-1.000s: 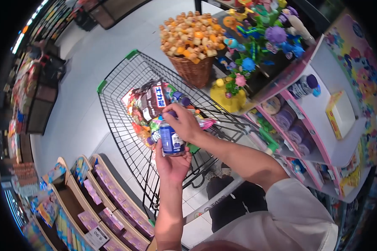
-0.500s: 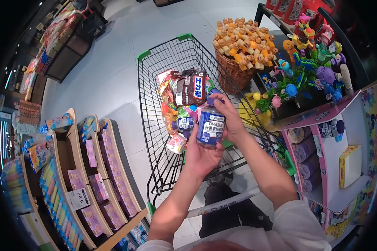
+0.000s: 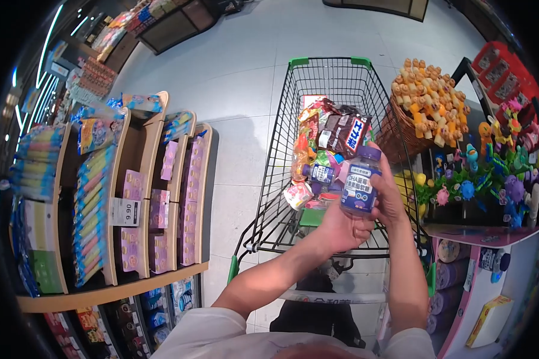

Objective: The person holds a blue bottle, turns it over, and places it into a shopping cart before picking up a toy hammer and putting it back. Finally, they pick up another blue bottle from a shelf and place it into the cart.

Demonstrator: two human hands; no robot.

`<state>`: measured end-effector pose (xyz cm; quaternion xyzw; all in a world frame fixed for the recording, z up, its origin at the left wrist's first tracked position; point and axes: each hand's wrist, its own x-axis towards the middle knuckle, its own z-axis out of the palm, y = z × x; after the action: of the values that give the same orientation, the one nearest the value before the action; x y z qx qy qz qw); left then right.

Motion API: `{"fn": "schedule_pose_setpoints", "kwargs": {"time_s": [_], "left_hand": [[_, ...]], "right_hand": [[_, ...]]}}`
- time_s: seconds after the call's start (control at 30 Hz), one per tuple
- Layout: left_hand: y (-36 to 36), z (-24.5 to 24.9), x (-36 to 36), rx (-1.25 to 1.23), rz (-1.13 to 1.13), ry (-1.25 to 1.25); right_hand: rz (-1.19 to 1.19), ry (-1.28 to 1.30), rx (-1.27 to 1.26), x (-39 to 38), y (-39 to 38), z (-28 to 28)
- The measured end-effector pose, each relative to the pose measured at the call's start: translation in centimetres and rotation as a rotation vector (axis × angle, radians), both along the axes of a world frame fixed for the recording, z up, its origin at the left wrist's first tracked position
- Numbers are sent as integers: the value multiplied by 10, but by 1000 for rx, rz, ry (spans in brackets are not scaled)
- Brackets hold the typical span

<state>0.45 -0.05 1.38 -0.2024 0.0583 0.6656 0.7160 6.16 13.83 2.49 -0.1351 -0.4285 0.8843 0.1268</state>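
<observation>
A clear plastic bottle (image 3: 358, 185) with a purple cap and a blue label printed "DHA" is held upright over the shopping cart. My right hand (image 3: 389, 194) is wrapped around its right side, thumb across the label. Below, my left hand (image 3: 344, 230) is curled at the bottle's base, fingers bent in. Just beyond the bottle, in the cart (image 3: 269, 179), lie a brown candy bag (image 3: 341, 133) with white lettering on blue, a second blue-labelled bottle (image 3: 322, 174) on its side, and several colourful packets (image 3: 305, 143).
On the left stands a snack shelf (image 3: 144, 167) with pink boxes and a price tag (image 3: 126, 212). To the right are a wicker basket (image 3: 401, 128) of bear-headed toys, colourful toys (image 3: 467, 188) and a pink-edged display (image 3: 461, 239) with purple-lidded jars.
The view has swung left, so the cart appears farther right. My left hand has slid lower on the bottle, and my right hand has moved from its cap down to its side.
</observation>
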Motion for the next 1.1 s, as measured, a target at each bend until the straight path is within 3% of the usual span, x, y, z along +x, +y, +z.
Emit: {"fn": "schedule_pose_setpoints", "kwargs": {"time_s": [0.07,0.4,1.1], "left_hand": [[3,6,2,-143,10,91],[6,10,-1,-150,81,94],[5,-1,-5,-249,130,128]], "right_hand": [[-46,16,2,-2,-4,5],[-239,-1,221,-9,-10,3],[-207,-55,353,-10,-20,0]]}}
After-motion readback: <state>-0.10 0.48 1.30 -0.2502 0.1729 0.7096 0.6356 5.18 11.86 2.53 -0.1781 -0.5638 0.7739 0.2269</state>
